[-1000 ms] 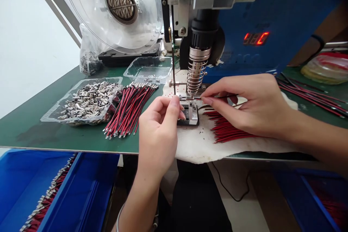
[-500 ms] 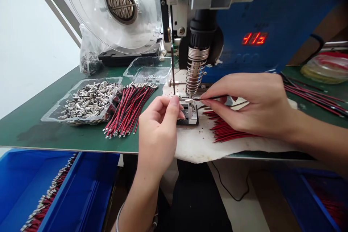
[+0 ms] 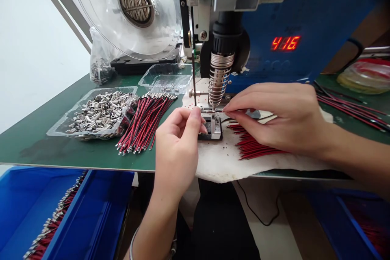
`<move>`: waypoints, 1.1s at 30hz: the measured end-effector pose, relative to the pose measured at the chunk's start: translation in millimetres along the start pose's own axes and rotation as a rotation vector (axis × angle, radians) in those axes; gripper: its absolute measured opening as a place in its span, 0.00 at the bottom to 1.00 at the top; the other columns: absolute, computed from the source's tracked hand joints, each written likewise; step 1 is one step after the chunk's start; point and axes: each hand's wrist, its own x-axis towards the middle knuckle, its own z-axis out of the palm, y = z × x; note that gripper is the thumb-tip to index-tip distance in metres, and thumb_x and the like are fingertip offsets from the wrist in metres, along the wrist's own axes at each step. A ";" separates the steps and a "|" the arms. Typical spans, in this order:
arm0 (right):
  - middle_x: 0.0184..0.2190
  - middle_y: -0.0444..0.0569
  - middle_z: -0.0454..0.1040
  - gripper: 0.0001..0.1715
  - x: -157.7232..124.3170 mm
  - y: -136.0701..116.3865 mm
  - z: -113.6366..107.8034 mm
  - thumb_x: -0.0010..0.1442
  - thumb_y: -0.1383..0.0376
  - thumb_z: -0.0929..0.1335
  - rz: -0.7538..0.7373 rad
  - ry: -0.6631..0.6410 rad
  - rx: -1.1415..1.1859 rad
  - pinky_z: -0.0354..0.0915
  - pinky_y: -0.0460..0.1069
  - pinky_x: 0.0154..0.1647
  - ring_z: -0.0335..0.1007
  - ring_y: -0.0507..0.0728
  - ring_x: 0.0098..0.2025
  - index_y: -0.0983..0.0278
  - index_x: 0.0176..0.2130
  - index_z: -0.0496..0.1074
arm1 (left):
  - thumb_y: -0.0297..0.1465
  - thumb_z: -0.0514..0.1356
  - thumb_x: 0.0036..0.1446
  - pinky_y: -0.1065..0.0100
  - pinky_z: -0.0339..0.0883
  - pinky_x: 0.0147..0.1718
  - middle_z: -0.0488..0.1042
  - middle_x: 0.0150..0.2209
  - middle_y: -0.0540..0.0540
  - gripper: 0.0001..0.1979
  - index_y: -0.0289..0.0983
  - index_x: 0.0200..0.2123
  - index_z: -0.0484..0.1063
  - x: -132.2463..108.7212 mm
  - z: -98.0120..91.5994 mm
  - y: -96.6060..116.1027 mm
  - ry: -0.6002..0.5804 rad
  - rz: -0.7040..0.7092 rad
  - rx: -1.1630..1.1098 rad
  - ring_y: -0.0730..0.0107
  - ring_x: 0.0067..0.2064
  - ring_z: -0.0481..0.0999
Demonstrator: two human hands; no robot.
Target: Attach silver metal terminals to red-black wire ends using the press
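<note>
My left hand is closed in a pinch beside the small metal fixture; what its fingertips hold, if anything, is hidden. A slim silver metal connector lies between the fingertips of both hands, under the tip of a soldering iron with a coil spring. My right hand pinches a thin wire between thumb and forefinger, its end pointing left at the iron tip. Below the right palm, a bundle of red and black wires rests on a white cloth.
Left on the green table are a clear tray of metal connectors and a pile of wires with connectors. A blue machine with a red display stands ahead. Blue bins sit below the table edge.
My right fingertips and the wire have shifted slightly left toward the iron tip. The red display now reads clearly. My left hand has hardly moved.
</note>
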 end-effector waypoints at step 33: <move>0.38 0.43 0.89 0.13 0.0 3.2 -0.1 0.70 0.76 0.73 -0.075 0.056 -0.012 0.81 0.50 0.37 0.88 0.56 0.38 0.58 0.42 0.80 | 0.38 0.65 0.77 0.67 0.62 0.35 0.75 0.30 0.50 0.21 0.39 0.28 0.75 -0.9 0.6 -4.3 0.014 0.023 -0.046 0.72 0.31 0.66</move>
